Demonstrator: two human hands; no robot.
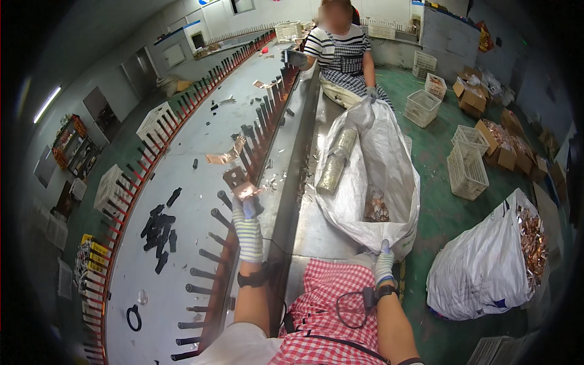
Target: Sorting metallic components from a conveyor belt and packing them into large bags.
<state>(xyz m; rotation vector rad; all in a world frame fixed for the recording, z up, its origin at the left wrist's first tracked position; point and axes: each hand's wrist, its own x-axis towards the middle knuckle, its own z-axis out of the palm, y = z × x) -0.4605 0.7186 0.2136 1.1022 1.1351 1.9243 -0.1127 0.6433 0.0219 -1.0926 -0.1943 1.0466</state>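
Note:
My left hand [247,230], in a striped glove, reaches over the row of black-tipped pegs along the bench. Its fingers close on the lower end of a bent copper piece [242,186] with holes in its darker plate; the fingertips are blurred. Just beyond it, another copper strip [226,153] lies by the pegs. My right hand [384,267], gloved too, grips the near rim of a large white woven sack [398,210]. Inside the sack, copper pieces [376,210] lie at the bottom. A roll wrapped in shiny tape-like material [338,161] rests against the sack's left side.
Black sleeves [159,234] lie heaped on the grey bench [201,267], with a black ring [134,317] nearer. Across from me sits a co-worker [344,58] in gloves, one hand at the sack's far rim. White crates [467,170], cartons [502,143] and a full sack [480,261] stand at right.

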